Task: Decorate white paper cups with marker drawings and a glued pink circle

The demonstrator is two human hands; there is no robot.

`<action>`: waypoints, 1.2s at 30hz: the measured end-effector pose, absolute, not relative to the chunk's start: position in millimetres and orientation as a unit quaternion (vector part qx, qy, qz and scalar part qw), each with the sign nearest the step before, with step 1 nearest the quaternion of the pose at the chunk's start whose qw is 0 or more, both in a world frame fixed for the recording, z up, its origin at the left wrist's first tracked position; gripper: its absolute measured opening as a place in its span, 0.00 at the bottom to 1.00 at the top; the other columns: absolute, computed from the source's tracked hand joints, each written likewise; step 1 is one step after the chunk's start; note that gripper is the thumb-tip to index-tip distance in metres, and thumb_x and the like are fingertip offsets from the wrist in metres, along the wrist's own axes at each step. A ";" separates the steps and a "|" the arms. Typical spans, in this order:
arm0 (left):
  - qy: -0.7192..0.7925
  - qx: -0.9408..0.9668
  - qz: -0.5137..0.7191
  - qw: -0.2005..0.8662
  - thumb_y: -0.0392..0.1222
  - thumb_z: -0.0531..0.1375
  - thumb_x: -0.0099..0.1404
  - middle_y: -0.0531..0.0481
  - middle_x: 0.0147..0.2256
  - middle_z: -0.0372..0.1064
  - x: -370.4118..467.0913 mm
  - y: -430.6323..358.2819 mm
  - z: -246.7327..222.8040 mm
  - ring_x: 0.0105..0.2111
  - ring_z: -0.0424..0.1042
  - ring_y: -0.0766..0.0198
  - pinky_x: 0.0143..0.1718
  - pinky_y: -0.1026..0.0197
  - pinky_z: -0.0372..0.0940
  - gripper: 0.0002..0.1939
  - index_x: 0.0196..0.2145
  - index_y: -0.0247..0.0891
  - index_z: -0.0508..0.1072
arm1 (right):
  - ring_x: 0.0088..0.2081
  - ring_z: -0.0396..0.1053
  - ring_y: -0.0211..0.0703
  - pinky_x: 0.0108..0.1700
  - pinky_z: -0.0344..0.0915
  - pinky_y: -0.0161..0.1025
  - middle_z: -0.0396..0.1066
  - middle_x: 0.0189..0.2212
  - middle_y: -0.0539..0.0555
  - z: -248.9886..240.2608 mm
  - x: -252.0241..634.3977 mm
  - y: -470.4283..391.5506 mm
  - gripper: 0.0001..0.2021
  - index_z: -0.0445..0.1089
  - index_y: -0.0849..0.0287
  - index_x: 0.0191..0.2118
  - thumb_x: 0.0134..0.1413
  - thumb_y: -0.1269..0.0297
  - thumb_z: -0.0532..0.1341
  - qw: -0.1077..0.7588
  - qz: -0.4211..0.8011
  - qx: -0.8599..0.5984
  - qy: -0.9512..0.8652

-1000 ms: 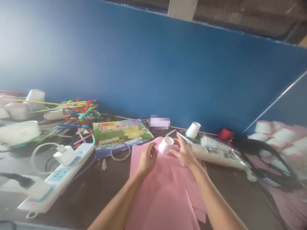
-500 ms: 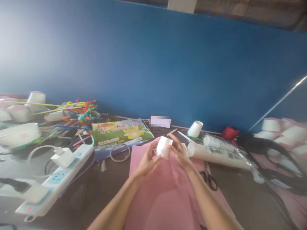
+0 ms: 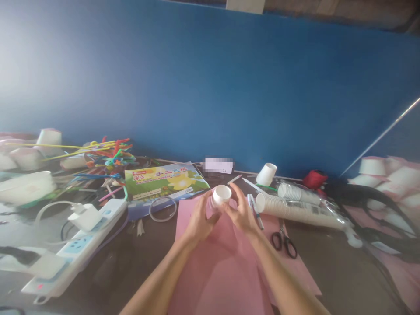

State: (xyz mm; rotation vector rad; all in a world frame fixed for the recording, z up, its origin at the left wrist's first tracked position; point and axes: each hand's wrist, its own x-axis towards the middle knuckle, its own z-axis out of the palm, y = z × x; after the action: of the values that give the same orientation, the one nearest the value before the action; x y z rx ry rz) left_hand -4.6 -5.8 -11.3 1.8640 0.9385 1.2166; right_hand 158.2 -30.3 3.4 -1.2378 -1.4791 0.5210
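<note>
A small white paper cup [image 3: 222, 194] is between my two hands above the pink paper [image 3: 216, 271], its open mouth tilted up toward me. My left hand [image 3: 199, 222] curves round the cup's left side, thumb low in front. On the opposite side my right hand [image 3: 242, 213] grips it, with the thumb across the front near the rim. The cup's lower part is blurred and partly covered by fingers. Just right of my right hand lie some pens [image 3: 256, 212], and black-handled scissors [image 3: 284, 243] rest on the pink sheets.
Stacked paper cups [image 3: 295, 212] lie at right, with one upturned cup [image 3: 266, 174] behind. A craft-paper pack [image 3: 164, 181] and a clear ring [image 3: 163, 208] are left of the pink paper. Further left are a power strip [image 3: 80, 247] and coloured pipe cleaners [image 3: 113, 151].
The cup has turned in my hands, so its open mouth now shows on top. Both hands have shifted slightly round it. The scissors and pens show more fully.
</note>
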 end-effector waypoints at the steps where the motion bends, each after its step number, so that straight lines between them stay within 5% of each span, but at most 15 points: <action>1: 0.379 0.705 0.482 0.355 0.43 0.60 0.59 0.41 0.56 0.62 -6.8 -3.7 -10.1 0.57 0.60 0.52 0.56 0.49 0.56 0.28 0.57 0.41 0.59 | 0.59 0.60 0.55 0.58 0.60 0.56 0.58 0.60 0.63 1.5 159.2 -29.1 0.35 0.52 0.58 0.62 0.51 0.55 0.63 0.544 0.185 -0.534 -0.620; 8: 0.547 0.528 0.590 0.272 0.41 0.54 0.62 0.42 0.46 0.69 -41.8 25.8 5.2 0.46 0.70 0.58 0.48 0.56 0.64 0.15 0.46 0.37 0.67 | 0.57 0.62 0.58 0.55 0.62 0.58 0.62 0.56 0.67 -13.3 162.5 -23.3 0.31 0.53 0.63 0.61 0.54 0.58 0.59 0.505 -0.013 -0.573 -0.645; 12: 0.633 0.615 0.415 0.222 0.40 0.52 0.62 0.38 0.49 0.68 -54.8 30.2 5.4 0.49 0.67 0.52 0.51 0.50 0.61 0.17 0.48 0.34 0.69 | 0.57 0.62 0.59 0.54 0.63 0.58 0.62 0.56 0.69 -25.7 164.9 -17.4 0.30 0.51 0.65 0.61 0.55 0.61 0.56 0.466 -0.052 -0.576 -0.669; 18: 0.636 0.742 0.196 0.082 0.48 0.58 0.57 0.40 0.53 0.66 -54.9 18.3 2.8 0.53 0.60 0.39 0.52 0.35 0.50 0.27 0.55 0.43 0.66 | 0.58 0.62 0.59 0.54 0.63 0.59 0.61 0.57 0.70 -33.8 171.2 -12.7 0.31 0.51 0.65 0.61 0.54 0.58 0.57 0.477 -0.053 -0.599 -0.641; 23: 0.634 0.752 0.162 0.077 0.42 0.54 0.59 0.43 0.42 0.73 -58.6 21.2 3.6 0.49 0.64 0.44 0.56 0.33 0.38 0.13 0.40 0.45 0.76 | 0.58 0.62 0.58 0.55 0.62 0.57 0.61 0.57 0.70 -28.3 171.9 -15.0 0.32 0.51 0.66 0.61 0.53 0.57 0.58 0.494 -0.046 -0.594 -0.633; 27: 0.628 0.745 0.196 0.109 0.38 0.52 0.60 0.47 0.37 0.75 -59.2 23.2 9.6 0.46 0.67 0.49 0.55 0.35 0.41 0.12 0.30 0.44 0.76 | 0.57 0.62 0.59 0.54 0.62 0.59 0.62 0.56 0.68 -23.8 176.6 -15.2 0.32 0.53 0.62 0.60 0.52 0.55 0.59 0.505 -0.053 -0.605 -0.613; 32: 0.655 0.655 0.351 0.136 0.39 0.51 0.60 0.44 0.38 0.74 -66.0 28.8 15.8 0.41 0.71 0.54 0.47 0.52 0.59 0.12 0.33 0.40 0.74 | 0.54 0.64 0.57 0.51 0.64 0.56 0.63 0.55 0.67 -17.0 183.4 -13.6 0.32 0.54 0.61 0.60 0.52 0.53 0.59 0.559 -0.082 -0.613 -0.551; 36: 0.674 0.551 0.442 0.215 0.42 0.53 0.58 0.45 0.34 0.74 -74.0 38.1 10.1 0.36 0.72 0.56 0.36 0.59 0.64 0.11 0.34 0.38 0.72 | 0.54 0.64 0.58 0.52 0.63 0.56 0.63 0.53 0.67 0.4 191.3 -17.4 0.32 0.54 0.63 0.59 0.52 0.55 0.61 0.588 -0.198 -0.586 -0.521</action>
State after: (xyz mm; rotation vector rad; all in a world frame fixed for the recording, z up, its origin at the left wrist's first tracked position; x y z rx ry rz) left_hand -74.0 38.1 10.1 1.5284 1.8700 1.2267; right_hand 191.3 -17.4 0.4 -1.3642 -1.2136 -0.4610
